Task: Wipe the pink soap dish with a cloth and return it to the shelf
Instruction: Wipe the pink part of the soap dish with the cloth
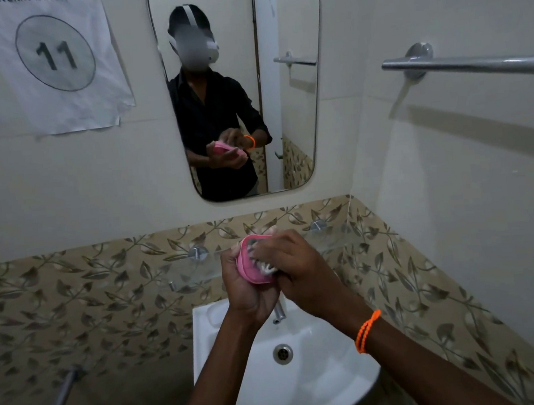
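While the left hand (pixel 248 287) grips the pink soap dish (pixel 252 262) from below, fingers curled round its underside and left edge, the right hand (pixel 293 264) presses a white cloth (pixel 268 267) into the dish's open face, its fingers bent over the bunched fabric so that only a small fold of cloth shows between the two hands. The dish is tilted up on edge, its hollow turned toward the right hand, and it is held in the air just in front of the glass shelf (pixel 187 267), not resting on it. That shelf runs along the leaf-patterned tile band (pixel 84 290), fixed by round metal mounts (pixel 198 251); the hands and dish cover its middle stretch, so what lies on that part cannot be told. Directly below the hands sits the white basin (pixel 318 342) with its drain (pixel 283 353), and the chrome tap (pixel 279 311) pokes out beneath the left hand's heel. An orange band (pixel 368 331) circles the right wrist. Above the shelf hangs a mirror (pixel 300 119), which reflects a person in a dark shirt holding the pink dish. On the wall to the left is taped a paper sheet (pixel 56 59) bearing a circled 11, and on the right-hand wall a metal towel rail (pixel 465 66) juts out. A chrome pipe (pixel 61 400) shows low at the left.
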